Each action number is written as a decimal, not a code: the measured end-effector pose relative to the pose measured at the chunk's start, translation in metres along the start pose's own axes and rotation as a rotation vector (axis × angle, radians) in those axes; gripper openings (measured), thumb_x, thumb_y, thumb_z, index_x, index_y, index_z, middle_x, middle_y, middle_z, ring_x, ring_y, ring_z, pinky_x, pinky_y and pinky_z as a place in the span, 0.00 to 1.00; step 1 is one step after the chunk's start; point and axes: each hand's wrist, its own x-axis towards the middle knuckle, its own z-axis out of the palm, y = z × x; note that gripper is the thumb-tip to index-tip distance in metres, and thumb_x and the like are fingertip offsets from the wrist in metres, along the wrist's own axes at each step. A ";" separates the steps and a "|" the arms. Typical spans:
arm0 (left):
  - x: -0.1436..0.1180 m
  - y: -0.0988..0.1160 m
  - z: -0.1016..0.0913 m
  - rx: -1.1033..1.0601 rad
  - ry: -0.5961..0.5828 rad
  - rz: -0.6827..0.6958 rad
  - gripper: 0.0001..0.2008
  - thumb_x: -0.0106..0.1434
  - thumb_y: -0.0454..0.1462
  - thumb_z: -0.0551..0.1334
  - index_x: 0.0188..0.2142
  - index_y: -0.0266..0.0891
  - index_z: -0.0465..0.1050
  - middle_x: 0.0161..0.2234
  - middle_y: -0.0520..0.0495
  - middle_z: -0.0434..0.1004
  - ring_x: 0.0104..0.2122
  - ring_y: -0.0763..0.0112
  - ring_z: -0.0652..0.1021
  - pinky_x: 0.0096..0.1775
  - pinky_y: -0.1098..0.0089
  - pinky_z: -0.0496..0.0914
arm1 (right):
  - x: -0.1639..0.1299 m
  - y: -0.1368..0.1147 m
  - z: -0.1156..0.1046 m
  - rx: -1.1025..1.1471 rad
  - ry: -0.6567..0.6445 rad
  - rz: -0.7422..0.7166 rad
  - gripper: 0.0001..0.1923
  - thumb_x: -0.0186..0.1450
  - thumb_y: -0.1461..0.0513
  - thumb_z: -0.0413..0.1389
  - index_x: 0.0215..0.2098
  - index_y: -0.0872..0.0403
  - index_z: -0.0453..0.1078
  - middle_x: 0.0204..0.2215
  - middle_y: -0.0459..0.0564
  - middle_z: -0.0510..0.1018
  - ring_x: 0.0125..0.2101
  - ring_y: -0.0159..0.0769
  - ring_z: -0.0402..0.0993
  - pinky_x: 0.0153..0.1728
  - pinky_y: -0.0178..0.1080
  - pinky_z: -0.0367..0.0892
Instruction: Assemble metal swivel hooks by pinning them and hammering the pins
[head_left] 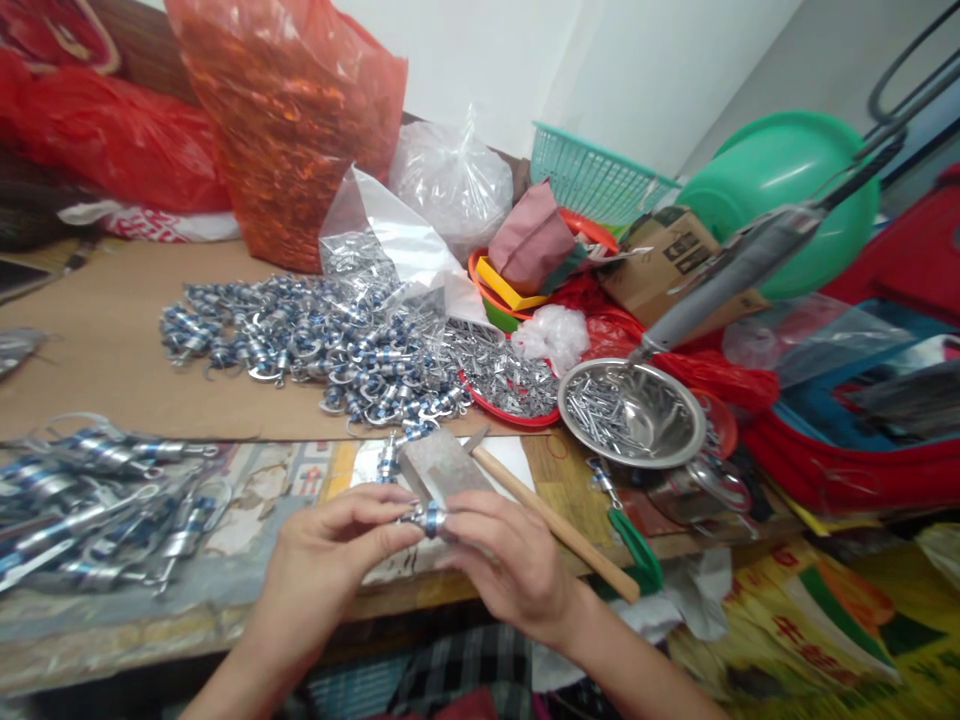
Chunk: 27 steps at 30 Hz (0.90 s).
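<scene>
Between my two hands, in front of the metal block, is a small silver metal fitting with a blue band (432,518). My left hand (341,535) pinches its left end between thumb and fingers. The fingers of my right hand (510,550) close round its other end, which they partly hide. Just behind lies a grey metal block (444,466), with another blue-banded fitting (388,460) at its left side. A hammer (555,520) with a wooden handle rests to the right of the block, its head near the block's far edge.
A big heap of blue-banded fittings (300,330) covers the cardboard behind; finished-looking longer pieces (97,500) lie left. A red tray (517,400) holds small metal strips, and a steel bowl (675,455) holds pins. Bags, a green basin (787,200) and a teal basket (592,175) stand behind.
</scene>
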 end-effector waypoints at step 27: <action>0.001 0.001 0.006 -0.012 -0.067 -0.149 0.08 0.47 0.40 0.65 0.28 0.39 0.77 0.28 0.48 0.81 0.30 0.63 0.79 0.35 0.68 0.73 | 0.003 -0.009 0.012 0.273 0.181 0.396 0.06 0.53 0.67 0.60 0.31 0.55 0.76 0.26 0.51 0.78 0.27 0.33 0.74 0.29 0.32 0.71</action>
